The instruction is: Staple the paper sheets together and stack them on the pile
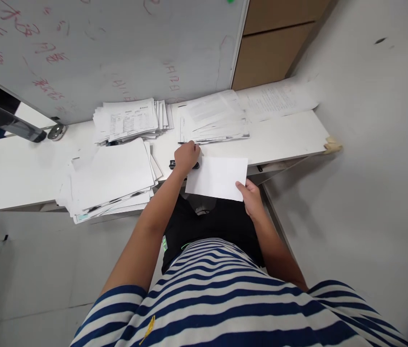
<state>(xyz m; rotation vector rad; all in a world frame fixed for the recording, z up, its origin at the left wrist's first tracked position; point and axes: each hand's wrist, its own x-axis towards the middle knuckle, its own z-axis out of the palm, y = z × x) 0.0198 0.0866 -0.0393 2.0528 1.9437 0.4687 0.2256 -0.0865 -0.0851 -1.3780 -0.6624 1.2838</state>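
Observation:
My left hand (pixel 187 155) is closed in a fist on top of a black stapler (pixel 172 165) at the front edge of the table; its fingers hide most of the stapler. A white sheet of paper (pixel 218 177) reaches out over the table's edge, its upper left corner close beside the stapler. Whether that corner lies in the stapler's jaw is hidden by the hand. At the sheet's lower right corner, my right hand (pixel 252 196) pinches the paper, thumb on top. Just beyond my left hand lies a fanned stack of papers (pixel 213 118).
On the white table (pixel 283 137), printed sheets (pixel 133 118) are piled at the back, and a larger paper stack (pixel 113 176) overhangs the front edge at left. A whiteboard (pixel 124 53) stands behind, with cardboard boxes (pixel 272 53) beside it. A wall (pixel 370 144) closes the right side.

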